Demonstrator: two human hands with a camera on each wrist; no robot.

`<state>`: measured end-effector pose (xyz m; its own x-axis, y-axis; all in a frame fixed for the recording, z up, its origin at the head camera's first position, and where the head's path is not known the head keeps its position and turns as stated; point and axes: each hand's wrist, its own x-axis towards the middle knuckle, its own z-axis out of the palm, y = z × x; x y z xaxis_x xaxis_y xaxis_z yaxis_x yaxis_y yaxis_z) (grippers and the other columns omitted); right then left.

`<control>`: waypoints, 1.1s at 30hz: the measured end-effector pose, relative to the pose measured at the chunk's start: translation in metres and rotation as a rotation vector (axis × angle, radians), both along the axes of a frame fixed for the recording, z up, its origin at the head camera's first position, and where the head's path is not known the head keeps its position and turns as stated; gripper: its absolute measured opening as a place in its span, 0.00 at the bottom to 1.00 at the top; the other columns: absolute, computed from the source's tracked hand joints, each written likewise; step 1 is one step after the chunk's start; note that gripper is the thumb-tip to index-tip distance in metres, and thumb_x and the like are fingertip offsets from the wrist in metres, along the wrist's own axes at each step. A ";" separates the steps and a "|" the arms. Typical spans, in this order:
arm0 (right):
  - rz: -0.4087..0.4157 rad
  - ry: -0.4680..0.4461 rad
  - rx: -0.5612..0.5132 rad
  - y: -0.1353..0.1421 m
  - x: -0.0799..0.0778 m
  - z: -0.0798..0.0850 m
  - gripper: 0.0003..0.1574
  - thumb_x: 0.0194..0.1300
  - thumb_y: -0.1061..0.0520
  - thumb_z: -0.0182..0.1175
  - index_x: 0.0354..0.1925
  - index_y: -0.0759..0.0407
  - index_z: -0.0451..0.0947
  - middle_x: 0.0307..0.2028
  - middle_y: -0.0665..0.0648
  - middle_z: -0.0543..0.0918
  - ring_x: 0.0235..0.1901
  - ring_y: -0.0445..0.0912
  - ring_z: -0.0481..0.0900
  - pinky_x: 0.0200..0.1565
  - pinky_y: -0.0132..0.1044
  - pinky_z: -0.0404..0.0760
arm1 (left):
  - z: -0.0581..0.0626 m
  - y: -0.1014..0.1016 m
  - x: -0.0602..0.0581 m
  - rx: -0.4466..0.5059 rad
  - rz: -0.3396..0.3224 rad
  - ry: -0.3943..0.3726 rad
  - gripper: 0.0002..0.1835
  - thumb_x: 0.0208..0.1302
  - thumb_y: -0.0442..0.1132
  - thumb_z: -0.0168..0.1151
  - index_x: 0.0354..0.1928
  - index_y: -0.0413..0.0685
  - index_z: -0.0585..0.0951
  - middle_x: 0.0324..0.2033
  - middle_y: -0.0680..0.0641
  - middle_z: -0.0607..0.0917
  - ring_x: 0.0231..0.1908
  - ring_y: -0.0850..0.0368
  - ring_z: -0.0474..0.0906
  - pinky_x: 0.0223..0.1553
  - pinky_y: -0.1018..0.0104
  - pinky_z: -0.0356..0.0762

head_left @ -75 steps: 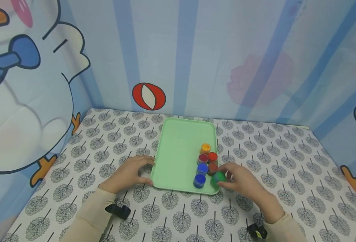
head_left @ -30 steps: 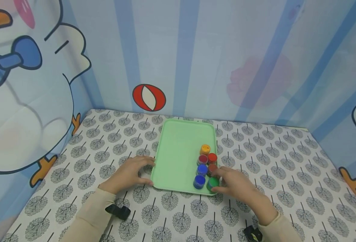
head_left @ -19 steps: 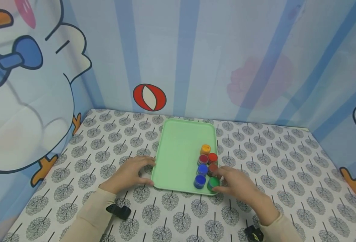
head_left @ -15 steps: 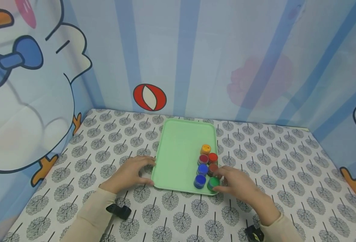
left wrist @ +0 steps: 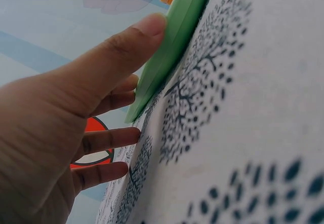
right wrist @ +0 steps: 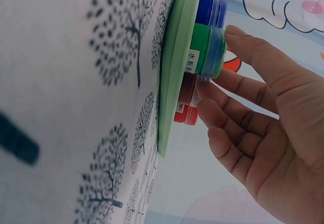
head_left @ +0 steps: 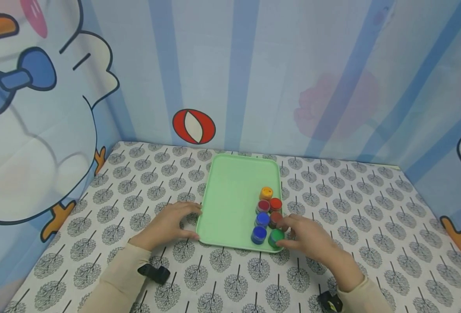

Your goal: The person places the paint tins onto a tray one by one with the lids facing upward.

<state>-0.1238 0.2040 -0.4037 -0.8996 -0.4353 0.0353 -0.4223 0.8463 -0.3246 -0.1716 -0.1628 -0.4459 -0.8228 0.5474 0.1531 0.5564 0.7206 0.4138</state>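
Observation:
A light green tray (head_left: 230, 195) holds small paint jars near its right side. In the near right corner stands a green paint jar (head_left: 276, 238), upright, beside a dark blue jar (head_left: 258, 234). My right hand (head_left: 312, 239) is around the green jar's right side. Its thumb is at the lid's edge, and the other fingers are loosely bent near the brown-red jar (head_left: 275, 219), as the right wrist view shows. At the tray's near left edge is my left hand (head_left: 169, 224), fingers spread and thumb tip against the rim (left wrist: 169, 36).
Behind the nearest jars are a blue jar (head_left: 262, 219), a dark red jar (head_left: 263, 206), a red jar (head_left: 275, 204) and an orange jar (head_left: 266, 193). A tree-patterned cloth (head_left: 344, 195) covers the table; a cartoon-printed curtain (head_left: 277, 78) hangs behind.
The green jar, tilted in my right hand at the tray's edge earlier, now stands upright in the corner. The right hand moved slightly left, then its grip loosened. My left hand stayed put.

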 end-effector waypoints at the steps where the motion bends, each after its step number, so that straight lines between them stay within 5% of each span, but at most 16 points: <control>1: 0.001 0.002 -0.003 0.000 0.000 0.000 0.24 0.51 0.46 0.71 0.46 0.53 0.81 0.38 0.46 0.83 0.33 0.38 0.77 0.35 0.28 0.78 | 0.000 0.000 0.000 -0.001 0.000 0.001 0.36 0.42 0.58 0.74 0.55 0.53 0.79 0.61 0.50 0.78 0.64 0.47 0.71 0.68 0.45 0.66; 24: 0.009 0.060 -0.115 0.007 -0.004 -0.003 0.21 0.55 0.49 0.69 0.46 0.55 0.81 0.37 0.50 0.83 0.32 0.38 0.76 0.32 0.27 0.77 | -0.006 -0.002 -0.002 -0.011 0.000 -0.007 0.35 0.42 0.57 0.74 0.55 0.52 0.79 0.61 0.49 0.78 0.63 0.47 0.72 0.67 0.45 0.66; 29: -0.022 0.148 -0.148 0.010 -0.006 -0.010 0.26 0.57 0.48 0.69 0.52 0.56 0.78 0.47 0.55 0.83 0.45 0.50 0.81 0.46 0.44 0.83 | -0.008 -0.002 0.003 -0.028 0.013 -0.032 0.37 0.43 0.59 0.73 0.56 0.52 0.78 0.61 0.49 0.78 0.64 0.47 0.71 0.67 0.44 0.65; 33: -0.053 0.171 -0.136 0.014 -0.009 -0.015 0.37 0.57 0.46 0.68 0.61 0.57 0.72 0.59 0.63 0.76 0.59 0.60 0.73 0.59 0.60 0.75 | -0.009 -0.001 0.008 -0.074 0.025 -0.007 0.39 0.46 0.63 0.70 0.59 0.51 0.77 0.65 0.47 0.74 0.65 0.45 0.70 0.68 0.42 0.64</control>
